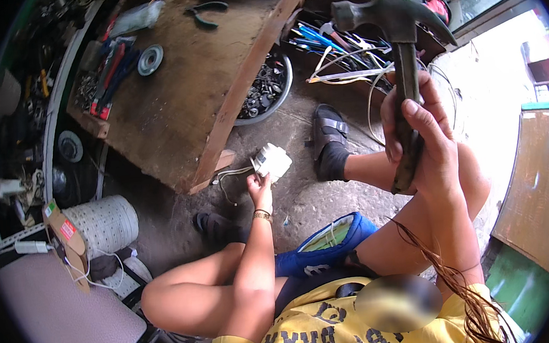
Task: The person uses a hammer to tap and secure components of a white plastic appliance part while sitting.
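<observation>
In the left hand (261, 184), a white wired part (273, 160) is gripped at frame centre; in the right hand (431, 124), a hammer (402, 29) is held at upper right. Small dark parts (261, 96) are contained in a round basin (289, 80), upper centre; tools (322, 39) in a box beside it.

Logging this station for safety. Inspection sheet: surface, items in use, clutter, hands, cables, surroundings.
Surface: wooden table, scuffed; pliers and metal disc on it.
Items in use: hammer, head clear of the white part.
Clutter: basin full of small parts; jumbled tools beyond it.
Hands: right hand grips the hammer's handle; left hand holds the white part.
Cables: thin wires trail from the white part; white cord beside the drum.
Surroundings: loaded shelves at left; brown board at right.
</observation>
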The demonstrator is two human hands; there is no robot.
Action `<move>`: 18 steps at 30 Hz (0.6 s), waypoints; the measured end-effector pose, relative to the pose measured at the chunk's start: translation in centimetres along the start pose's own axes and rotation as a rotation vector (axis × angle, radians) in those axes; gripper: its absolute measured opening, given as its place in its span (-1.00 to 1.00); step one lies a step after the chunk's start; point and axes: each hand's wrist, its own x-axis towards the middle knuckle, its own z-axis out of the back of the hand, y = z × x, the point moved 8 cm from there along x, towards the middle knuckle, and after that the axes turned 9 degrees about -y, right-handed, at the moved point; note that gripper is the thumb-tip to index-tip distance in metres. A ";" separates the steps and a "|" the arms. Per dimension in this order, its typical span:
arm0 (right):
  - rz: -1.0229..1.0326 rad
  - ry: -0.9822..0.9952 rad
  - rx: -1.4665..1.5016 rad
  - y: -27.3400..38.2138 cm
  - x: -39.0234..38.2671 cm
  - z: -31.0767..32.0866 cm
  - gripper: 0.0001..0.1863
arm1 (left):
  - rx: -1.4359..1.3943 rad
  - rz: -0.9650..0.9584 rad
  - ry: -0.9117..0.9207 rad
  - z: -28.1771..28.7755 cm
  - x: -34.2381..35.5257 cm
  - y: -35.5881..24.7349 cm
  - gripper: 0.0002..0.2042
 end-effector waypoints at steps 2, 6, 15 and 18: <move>0.027 0.010 -0.031 0.4 -0.3 -0.8 -0.69 | 0.077 -0.082 0.010 0.0 0.3 -0.7 -0.67; -0.055 0.072 -0.080 -0.9 -1.0 -1.0 -0.71 | 0.248 -0.115 -0.004 0.2 0.9 -1.4 -0.61; 0.063 0.191 -0.025 1.3 -3.4 -2.9 -0.66 | 0.822 -0.389 -0.098 -1.3 -1.3 -8.1 -0.62; 0.077 0.166 -0.022 -1.1 -2.0 -1.8 -0.71 | 0.817 -0.367 -0.048 -1.7 -1.5 -9.0 -0.79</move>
